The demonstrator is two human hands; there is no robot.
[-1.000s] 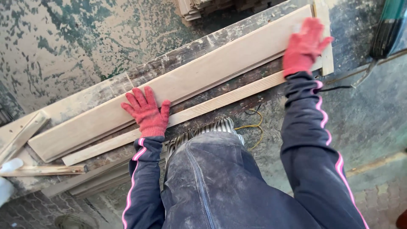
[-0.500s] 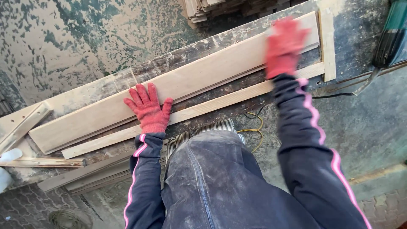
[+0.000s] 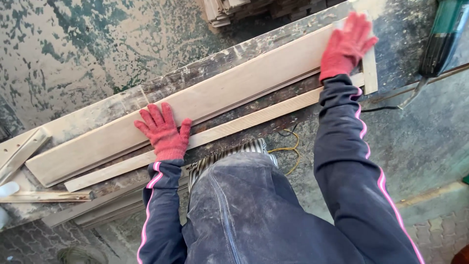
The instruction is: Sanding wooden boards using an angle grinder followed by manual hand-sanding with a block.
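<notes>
2 gloved hands, left hand, right hand, flat on plank

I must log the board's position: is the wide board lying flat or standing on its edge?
Flat: the wide board shows its broad face, with both gloved hands, left and right, spread on top.

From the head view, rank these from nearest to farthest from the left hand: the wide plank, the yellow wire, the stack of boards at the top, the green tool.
From the left hand:
1. Wide plank, under the palm.
2. Yellow wire, right, on the floor.
3. Stack of boards, top centre.
4. Green tool, far upper right.
</notes>
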